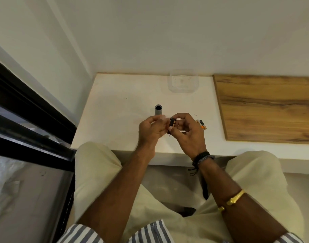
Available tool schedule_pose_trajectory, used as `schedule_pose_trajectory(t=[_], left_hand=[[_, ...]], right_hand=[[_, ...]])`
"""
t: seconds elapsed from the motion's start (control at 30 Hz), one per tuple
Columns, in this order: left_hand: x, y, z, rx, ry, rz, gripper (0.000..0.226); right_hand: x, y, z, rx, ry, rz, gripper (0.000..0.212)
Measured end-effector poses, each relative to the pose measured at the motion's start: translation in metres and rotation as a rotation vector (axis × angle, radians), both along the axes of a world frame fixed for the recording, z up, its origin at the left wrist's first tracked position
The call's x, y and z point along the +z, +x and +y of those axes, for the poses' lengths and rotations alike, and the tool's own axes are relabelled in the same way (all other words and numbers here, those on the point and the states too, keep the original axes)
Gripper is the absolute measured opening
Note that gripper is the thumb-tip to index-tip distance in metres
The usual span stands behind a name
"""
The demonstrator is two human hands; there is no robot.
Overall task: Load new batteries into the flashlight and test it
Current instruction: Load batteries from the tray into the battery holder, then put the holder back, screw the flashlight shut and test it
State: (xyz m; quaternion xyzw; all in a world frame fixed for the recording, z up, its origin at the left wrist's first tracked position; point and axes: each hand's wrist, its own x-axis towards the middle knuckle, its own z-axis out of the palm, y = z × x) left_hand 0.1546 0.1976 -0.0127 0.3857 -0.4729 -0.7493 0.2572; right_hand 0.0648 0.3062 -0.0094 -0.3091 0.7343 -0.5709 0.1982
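Observation:
A grey flashlight tube [158, 111] stands upright on the white ledge [115, 109], its open dark end facing up, just beyond my left hand. My left hand [150, 131] and my right hand [187, 130] meet over the ledge and together pinch a small black battery holder [172, 123] with an orange-tipped cell in it. Fingers hide most of the holder. Two loose black-and-orange batteries [202, 124] lie on the ledge just right of my right hand.
A clear plastic container [183, 81] sits at the back of the ledge by the wall. A wooden panel [267, 107] covers the right side. A black window frame [27, 109] runs along the left. My knees sit below the ledge's front edge.

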Motion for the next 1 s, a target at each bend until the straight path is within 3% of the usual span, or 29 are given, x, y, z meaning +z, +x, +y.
schedule_pose_trajectory(t=[0.1,0.23,0.3,0.53,0.8,1.0], left_hand=[[-0.010,-0.008,-0.009,0.254,-0.352,-0.292,0.021],[-0.014,-0.023,-0.030,0.117,-0.613,-0.468,0.054],[-0.016,-0.029,-0.038,0.045,-0.708,-0.512,0.052],[-0.017,-0.028,-0.039,-0.008,-0.814,-0.492,0.032],[-0.002,-0.007,-0.016,-0.183,-1.088,-0.438,0.026],[-0.004,0.002,-0.005,-0.240,-1.274,-0.526,0.032]], right_hand=[[-0.006,-0.003,-0.003,-0.034,-0.010,-0.142,0.028],[-0.012,-0.006,-0.003,-0.068,-0.039,-0.195,0.029],[-0.014,-0.006,-0.004,-0.082,-0.036,-0.208,0.030],[-0.017,-0.010,-0.003,-0.151,-0.040,-0.240,0.034],[-0.002,-0.020,0.006,-0.231,-0.200,-0.362,0.016],[0.004,-0.016,0.013,-0.143,-0.218,-0.233,0.018]])
